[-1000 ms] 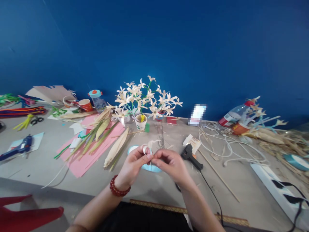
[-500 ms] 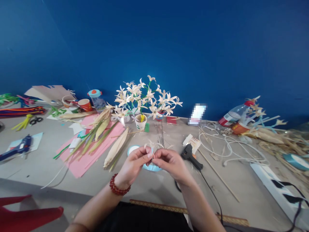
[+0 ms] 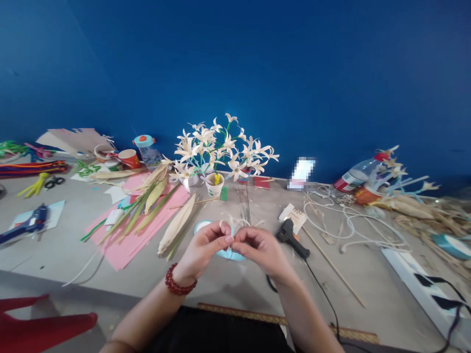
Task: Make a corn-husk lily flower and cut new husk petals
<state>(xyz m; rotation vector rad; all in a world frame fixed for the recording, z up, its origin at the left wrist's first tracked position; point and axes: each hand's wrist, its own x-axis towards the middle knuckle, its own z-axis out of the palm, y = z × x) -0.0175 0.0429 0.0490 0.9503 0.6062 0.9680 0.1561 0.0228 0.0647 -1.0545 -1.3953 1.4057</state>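
Observation:
A small pale flower (image 3: 231,218) with thin curling petals stands up between my fingertips, above the middle of the table. The fingers and thumb of my left hand (image 3: 208,245) are pinched at its base. My right hand (image 3: 260,246) is closed at the same spot from the other side, its thumb and fingers pressed together. Fingers hide most of the stem, and a thin wire-like end shows just below. Directly under my hands lies a light blue ribbon roll (image 3: 235,255), partly covered by them.
Cups of pale flowers (image 3: 215,185) stand by the wall. Left are corn husks (image 3: 178,224), pink paper (image 3: 125,252) and a blue glue gun (image 3: 33,223). Right lie a black glue gun (image 3: 292,239), a stick (image 3: 334,267), white cable (image 3: 351,235) and a power strip (image 3: 412,279).
My fingers have shifted slightly around the flower's base, and the left wrist has moved a little left. The petals now show a bit more clearly above the fingertips.

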